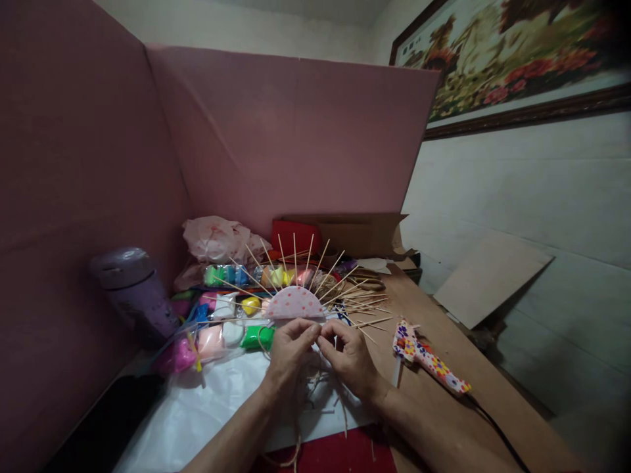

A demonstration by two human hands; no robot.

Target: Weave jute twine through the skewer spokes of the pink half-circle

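My left hand point(294, 348) and my right hand point(349, 355) meet in front of me, each with thumb and fingertips pinched together. A thin twine point(297, 420) hangs below the left hand, and another strand point(344, 410) hangs below the right. What lies right between the fingertips is too small to tell. Just beyond the hands stands a half-round piece point(296, 303), pale with red dots, with thin wooden sticks point(294, 253) fanning out from its curved edge.
Bagged coloured clay point(210, 340) and a purple bottle point(135, 289) are on the left. Loose sticks point(367, 302) lie behind the right hand. A flowered glue gun point(428, 358) with a black cord rests on the brown table point(463, 420). White sheeting point(197, 407) spreads under the forearms.
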